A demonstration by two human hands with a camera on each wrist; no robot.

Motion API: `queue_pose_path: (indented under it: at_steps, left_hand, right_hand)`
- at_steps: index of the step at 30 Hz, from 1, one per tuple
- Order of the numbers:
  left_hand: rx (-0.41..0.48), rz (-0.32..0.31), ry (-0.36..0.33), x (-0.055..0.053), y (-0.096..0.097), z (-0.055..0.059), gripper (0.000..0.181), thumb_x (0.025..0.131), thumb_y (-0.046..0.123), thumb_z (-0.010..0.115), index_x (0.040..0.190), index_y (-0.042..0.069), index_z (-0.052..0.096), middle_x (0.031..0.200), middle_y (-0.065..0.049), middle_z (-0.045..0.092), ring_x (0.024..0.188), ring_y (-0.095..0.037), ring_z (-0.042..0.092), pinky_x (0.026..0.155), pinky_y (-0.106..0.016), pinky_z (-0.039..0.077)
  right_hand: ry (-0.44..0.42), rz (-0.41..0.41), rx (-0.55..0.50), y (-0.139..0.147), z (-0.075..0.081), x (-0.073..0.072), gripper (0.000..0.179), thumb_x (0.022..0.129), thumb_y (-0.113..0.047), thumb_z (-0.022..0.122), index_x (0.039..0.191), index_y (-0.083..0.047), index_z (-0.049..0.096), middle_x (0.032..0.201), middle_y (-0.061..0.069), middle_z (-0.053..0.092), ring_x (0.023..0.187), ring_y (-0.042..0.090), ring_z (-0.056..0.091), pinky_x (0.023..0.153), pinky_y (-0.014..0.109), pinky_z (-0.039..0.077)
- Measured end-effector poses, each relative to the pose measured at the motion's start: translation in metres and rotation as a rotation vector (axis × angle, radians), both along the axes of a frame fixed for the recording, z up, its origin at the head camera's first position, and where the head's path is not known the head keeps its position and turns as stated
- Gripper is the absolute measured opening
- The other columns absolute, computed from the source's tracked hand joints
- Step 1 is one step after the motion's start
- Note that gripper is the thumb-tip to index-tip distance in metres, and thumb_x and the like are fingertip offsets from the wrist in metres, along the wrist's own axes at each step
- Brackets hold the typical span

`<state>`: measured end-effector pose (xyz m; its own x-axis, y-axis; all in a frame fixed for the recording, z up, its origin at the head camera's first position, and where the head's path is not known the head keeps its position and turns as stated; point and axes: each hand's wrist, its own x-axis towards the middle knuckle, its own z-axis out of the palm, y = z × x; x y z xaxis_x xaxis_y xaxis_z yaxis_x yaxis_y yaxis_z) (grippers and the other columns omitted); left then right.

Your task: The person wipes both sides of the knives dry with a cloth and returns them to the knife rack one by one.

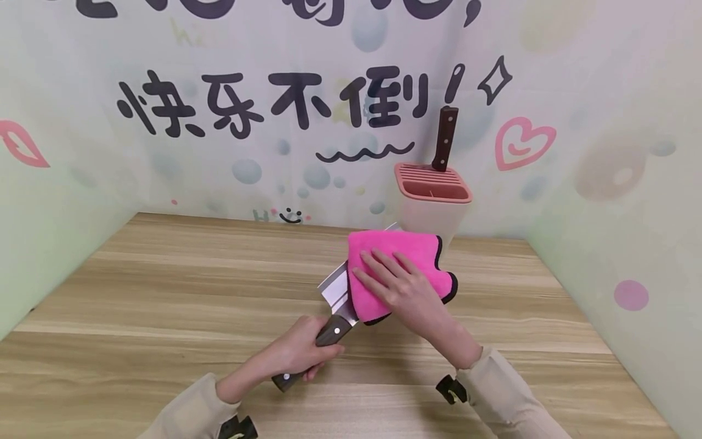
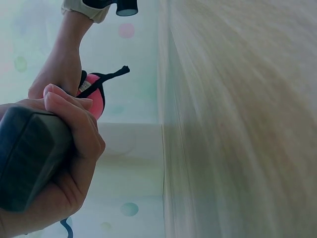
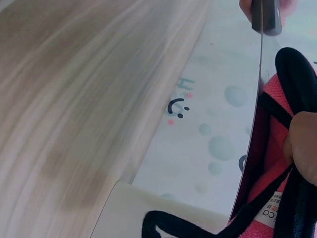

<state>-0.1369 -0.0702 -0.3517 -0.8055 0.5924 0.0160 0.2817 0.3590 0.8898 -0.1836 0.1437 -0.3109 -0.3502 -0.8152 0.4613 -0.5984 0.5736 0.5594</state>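
Observation:
A cleaver with a dark riveted handle [image 1: 334, 330] points away to the upper right in the head view. My left hand [image 1: 301, 347] grips that handle, whose butt fills the near left of the left wrist view. Over the wide steel blade [image 1: 337, 290] lies a bright pink cloth [image 1: 395, 244] with black edging, hiding most of the metal. My right hand [image 1: 406, 299] holds the cloth against the blade, fingers stretched across its top. In the right wrist view, the thumb [image 3: 303, 148] sits among the cloth's folds and the blade appears edge-on.
Behind the cloth, near the back wall, stands a white knife block [image 1: 433, 213] with a pink slotted top [image 1: 433, 183]. A brown-handled knife [image 1: 445, 139] stands upright in it. The wood-grain table [image 1: 164, 305] is bounded by a printed backdrop [image 1: 230, 177] and side walls.

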Motion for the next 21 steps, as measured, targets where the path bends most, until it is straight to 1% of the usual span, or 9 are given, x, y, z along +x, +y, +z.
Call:
queue_pose_path:
  at_steps: [5,12,21]
  left_hand:
    - [-0.005,0.001,0.015,0.001,0.0,0.0,0.014,0.082,0.005,0.057,0.076,0.001,0.045,0.043,0.001,0.045,0.031,-0.006,0.042,0.028,-0.032,0.042]
    - [-0.005,-0.003,0.023,0.002,0.0,0.0,0.012,0.082,0.002,0.055,0.076,0.0,0.045,0.042,0.001,0.045,0.031,-0.005,0.041,0.028,-0.032,0.042]
    - [0.0,-0.015,0.028,0.002,0.0,-0.001,0.011,0.082,0.002,0.055,0.078,0.0,0.046,0.042,0.0,0.046,0.031,-0.005,0.042,0.028,-0.032,0.042]
  right_hand:
    - [-0.007,-0.021,-0.023,0.004,0.001,-0.004,0.051,0.076,-0.001,0.065,0.124,-0.014,0.054,0.125,0.01,0.052,0.118,0.026,0.045,0.093,0.04,0.041]
    - [-0.052,-0.044,-0.095,0.009,0.004,-0.009,0.048,0.076,0.001,0.063,0.122,-0.011,0.055,0.124,0.013,0.053,0.115,0.028,0.048,0.092,0.041,0.042]
    - [-0.034,-0.076,-0.143,0.018,0.003,-0.016,0.042,0.079,0.002,0.058,0.12,-0.008,0.056,0.123,0.015,0.053,0.113,0.029,0.049,0.088,0.04,0.044]
